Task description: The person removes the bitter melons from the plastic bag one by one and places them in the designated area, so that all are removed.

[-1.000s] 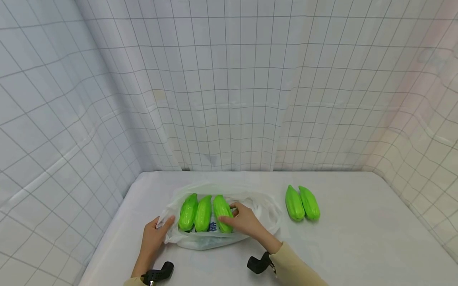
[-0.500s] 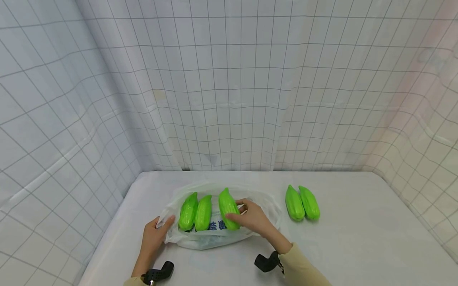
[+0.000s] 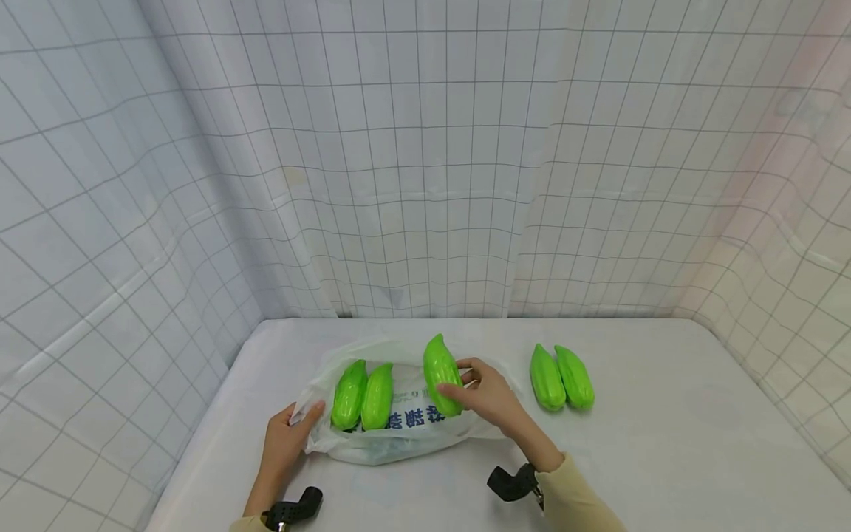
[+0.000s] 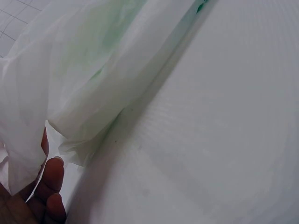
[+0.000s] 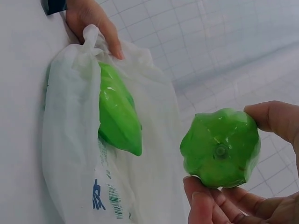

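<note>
Right hand (image 3: 490,391) pinching a green gourd (image 3: 442,374) above the plastic bag (image 3: 399,428); left hand (image 3: 287,436) gripping the bag's left edge. Two gourds (image 3: 363,394) inside, two more (image 3: 561,377) on the table (image 3: 665,443).

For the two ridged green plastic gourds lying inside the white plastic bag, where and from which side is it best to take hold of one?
Probably from above, through the open mouth of the white plastic bag. Grip the right one of the two ridged green gourds across its thick middle, thumb on the free right flank: the ends taper, and its left flank touches its neighbour.
</note>
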`<state>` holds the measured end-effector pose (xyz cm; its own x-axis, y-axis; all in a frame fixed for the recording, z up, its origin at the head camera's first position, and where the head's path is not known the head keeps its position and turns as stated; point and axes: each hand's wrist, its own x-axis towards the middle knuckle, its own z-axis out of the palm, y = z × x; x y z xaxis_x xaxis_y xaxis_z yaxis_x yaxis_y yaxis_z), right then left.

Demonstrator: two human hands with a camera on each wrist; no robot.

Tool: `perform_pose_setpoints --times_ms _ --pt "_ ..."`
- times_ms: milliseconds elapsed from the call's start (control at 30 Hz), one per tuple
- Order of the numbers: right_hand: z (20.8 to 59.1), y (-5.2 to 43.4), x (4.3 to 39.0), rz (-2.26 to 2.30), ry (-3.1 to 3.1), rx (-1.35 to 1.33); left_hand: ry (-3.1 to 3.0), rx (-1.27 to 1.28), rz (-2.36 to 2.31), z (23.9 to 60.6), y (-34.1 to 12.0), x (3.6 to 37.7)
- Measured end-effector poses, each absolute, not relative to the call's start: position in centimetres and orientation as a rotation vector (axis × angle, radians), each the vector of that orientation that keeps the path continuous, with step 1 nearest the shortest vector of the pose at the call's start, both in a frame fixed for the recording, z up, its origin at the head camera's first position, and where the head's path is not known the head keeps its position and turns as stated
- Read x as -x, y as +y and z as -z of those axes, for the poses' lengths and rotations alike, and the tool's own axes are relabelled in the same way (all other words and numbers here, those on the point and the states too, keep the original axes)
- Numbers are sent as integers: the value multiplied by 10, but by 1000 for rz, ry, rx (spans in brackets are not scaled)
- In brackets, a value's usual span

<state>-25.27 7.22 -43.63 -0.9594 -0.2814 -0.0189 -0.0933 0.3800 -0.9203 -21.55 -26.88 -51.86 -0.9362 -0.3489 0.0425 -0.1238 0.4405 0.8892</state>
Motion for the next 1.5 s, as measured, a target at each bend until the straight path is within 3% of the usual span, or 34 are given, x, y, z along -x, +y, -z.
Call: perform_pose_setpoints --times_ms 867,1500 --pt "425 106 256 1874 2463 141 -2474 -412 1511 521 -270 216" --pt "424 140 272 1782 2580 66 -2455 -394 1537 521 -271 215"
